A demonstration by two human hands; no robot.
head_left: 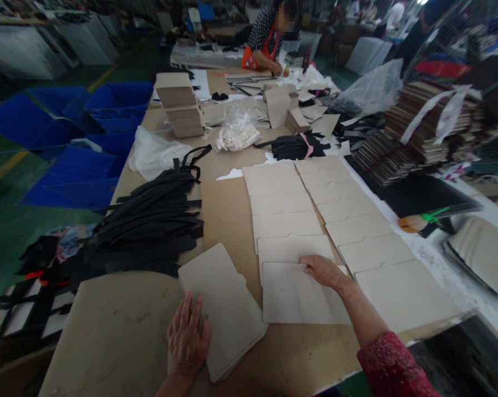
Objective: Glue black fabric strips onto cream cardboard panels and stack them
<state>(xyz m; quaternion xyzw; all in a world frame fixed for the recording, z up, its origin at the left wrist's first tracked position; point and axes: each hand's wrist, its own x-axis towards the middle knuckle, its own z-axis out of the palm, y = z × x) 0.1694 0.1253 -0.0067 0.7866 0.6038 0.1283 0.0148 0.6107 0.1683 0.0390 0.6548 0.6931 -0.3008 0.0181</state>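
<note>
My left hand (pixel 187 336) lies with its fingers stretched out at the left edge of a small stack of grey-beige cardboard sheets (pixel 222 314), touching it. Fingers bent, my right hand (pixel 321 270) grips the top edge of a cardboard sheet (pixel 302 295) at the near end of the middle column. Behind that sheet, more overlapping cardboard sheets (pixel 286 204) run away from me in a row. A second overlapping row of cardboard sheets (pixel 356 220) lies to the right. The sheets have small tabs along their edges.
Black fabric strips (pixel 150 215) are heaped at the left, near blue bins (pixel 75 171). A cardboard pile (pixel 180 105), a plastic bag (pixel 236 127) and a tied black bundle (pixel 292 146) lie farther back. A tall stack of boards (pixel 422 132) stands right. A co-worker (pixel 265 41) leans over the far end.
</note>
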